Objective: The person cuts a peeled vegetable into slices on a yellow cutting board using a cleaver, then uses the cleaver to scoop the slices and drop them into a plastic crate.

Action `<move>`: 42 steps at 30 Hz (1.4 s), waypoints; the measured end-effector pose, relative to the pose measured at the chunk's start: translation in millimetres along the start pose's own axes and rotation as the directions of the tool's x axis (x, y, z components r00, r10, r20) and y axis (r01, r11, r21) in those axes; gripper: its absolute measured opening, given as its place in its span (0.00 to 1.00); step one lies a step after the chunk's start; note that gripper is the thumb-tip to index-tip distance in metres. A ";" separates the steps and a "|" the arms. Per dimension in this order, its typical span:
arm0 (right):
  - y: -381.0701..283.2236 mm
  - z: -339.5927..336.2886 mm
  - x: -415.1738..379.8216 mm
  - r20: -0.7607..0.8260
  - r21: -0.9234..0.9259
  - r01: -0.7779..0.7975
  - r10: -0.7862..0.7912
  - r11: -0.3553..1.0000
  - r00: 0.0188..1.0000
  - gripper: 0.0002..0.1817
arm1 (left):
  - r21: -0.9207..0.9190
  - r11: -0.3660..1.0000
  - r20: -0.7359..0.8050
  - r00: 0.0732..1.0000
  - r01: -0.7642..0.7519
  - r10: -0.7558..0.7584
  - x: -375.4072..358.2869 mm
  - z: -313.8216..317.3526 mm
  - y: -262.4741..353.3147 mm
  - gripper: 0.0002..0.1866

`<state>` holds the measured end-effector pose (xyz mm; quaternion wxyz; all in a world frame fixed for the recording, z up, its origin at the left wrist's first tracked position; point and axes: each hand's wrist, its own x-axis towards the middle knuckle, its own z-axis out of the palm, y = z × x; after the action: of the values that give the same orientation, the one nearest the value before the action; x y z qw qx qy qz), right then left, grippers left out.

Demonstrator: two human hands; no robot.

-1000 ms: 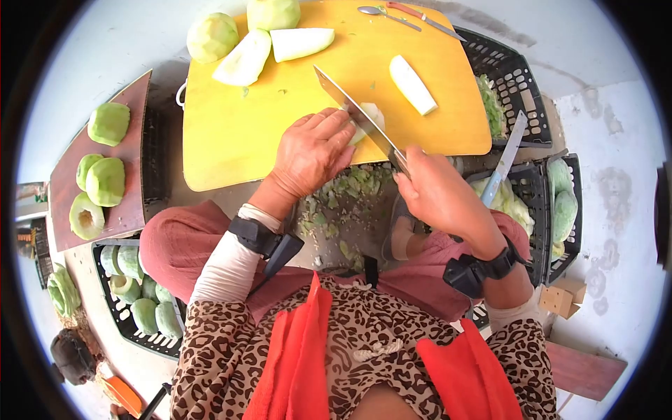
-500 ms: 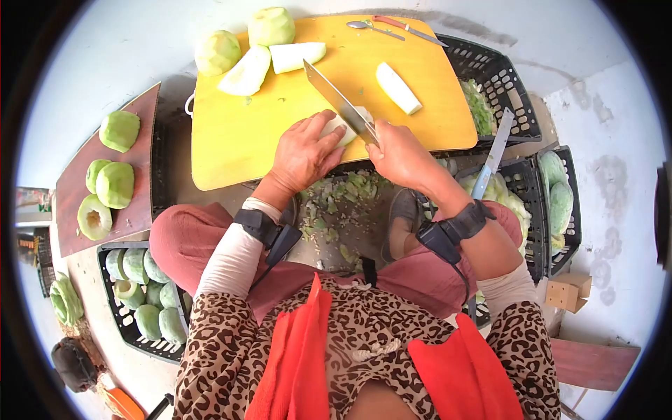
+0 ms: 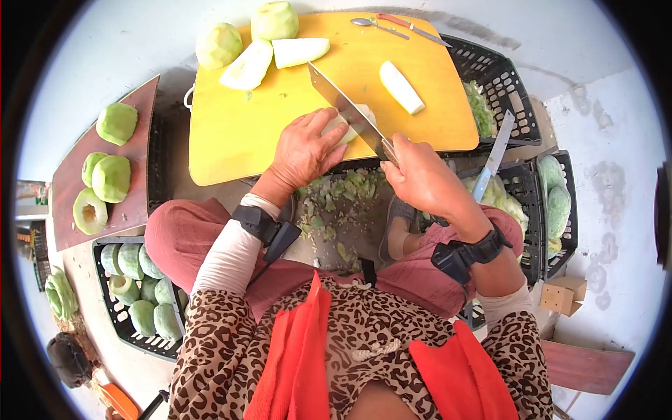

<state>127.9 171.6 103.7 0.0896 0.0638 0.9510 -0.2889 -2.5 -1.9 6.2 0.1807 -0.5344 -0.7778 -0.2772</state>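
Observation:
My right hand is closed round the handle of a cleaver. Its wide blade points up and left, across a pale peeled melon piece near the front edge of the yellow board. My left hand grips that piece from the left, fingers bent over it close to the blade and covering part of it. Further back on the board lie two cut melon pieces, a wedge and a block, beside two whole peeled melons. Another long wedge rests to the right.
A spoon and a red-handled knife lie at the board's back right. A blue-handled knife rests over a black crate on the right. Peeled melons stand on a brown board at left, above a crate of unpeeled melons.
My right hand has moved right and slightly towards me, drawing the cleaver along with it. My left hand stays on the melon piece.

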 end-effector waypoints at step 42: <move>-4.1 9.4 17.3 0.047 0.010 -0.033 0.032 0.999 0.998 0.13 | -0.019 0.999 -0.006 1.000 -0.026 0.026 0.0 -0.2 -3.9 0.19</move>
<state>111.6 164.2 94.6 0.1160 0.0729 0.9460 -0.2938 -6.1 -3.1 5.5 0.1816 -0.5453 -0.7675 -0.2840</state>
